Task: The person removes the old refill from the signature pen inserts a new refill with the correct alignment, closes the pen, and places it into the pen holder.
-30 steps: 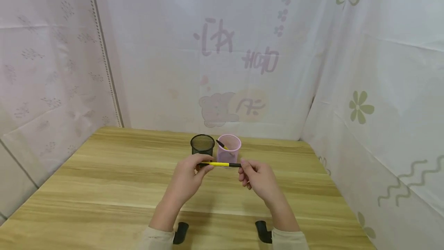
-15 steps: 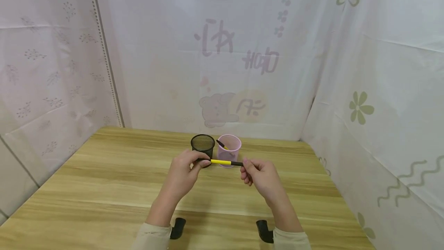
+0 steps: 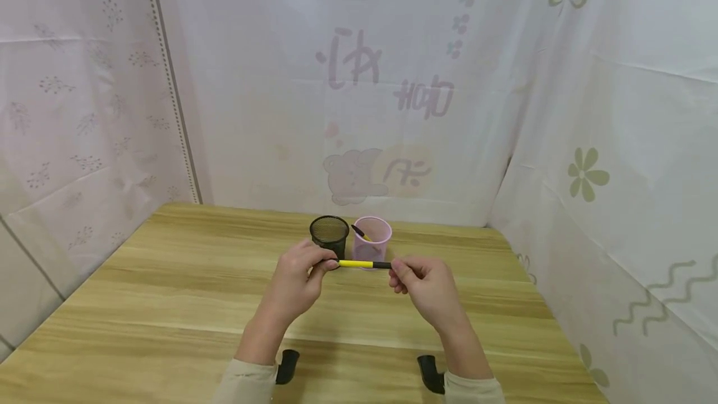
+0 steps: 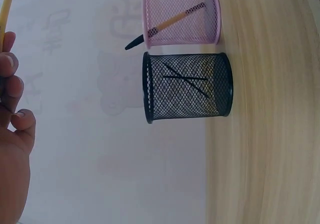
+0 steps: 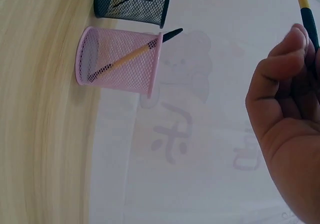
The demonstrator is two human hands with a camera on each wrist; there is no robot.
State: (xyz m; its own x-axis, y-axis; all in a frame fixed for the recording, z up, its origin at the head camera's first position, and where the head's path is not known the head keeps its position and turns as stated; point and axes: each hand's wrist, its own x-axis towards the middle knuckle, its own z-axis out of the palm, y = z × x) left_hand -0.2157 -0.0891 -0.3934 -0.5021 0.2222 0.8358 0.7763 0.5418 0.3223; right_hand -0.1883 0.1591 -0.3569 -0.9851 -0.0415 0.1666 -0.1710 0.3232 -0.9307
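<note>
A yellow pen (image 3: 356,264) with black ends is held level between both hands, raised in front of the cups in the head view. My left hand (image 3: 297,276) pinches its left end between thumb and fingers, covering most of that black part. At the other end, the thumb and fingertips of my right hand (image 3: 429,285) grip the black tip. Behind the pen stand a black mesh pen cup (image 3: 338,247) and, to its right, a pink mesh pen cup (image 3: 381,252). A similar pen (image 4: 172,21) leans inside the pink cup, its black end sticking out over the rim.
The cups stand near the back of a wood-grain table (image 3: 168,292). Patterned pale cloth (image 3: 252,111) hangs behind the table and along both sides. Thin crossed dark lines show on the black cup's side. Black fittings (image 3: 430,374) sit at both wrists.
Over the last second my left hand has slid slightly left along the pen, and the right has shifted a little right. Both keep hold of the pen; the cups stay put.
</note>
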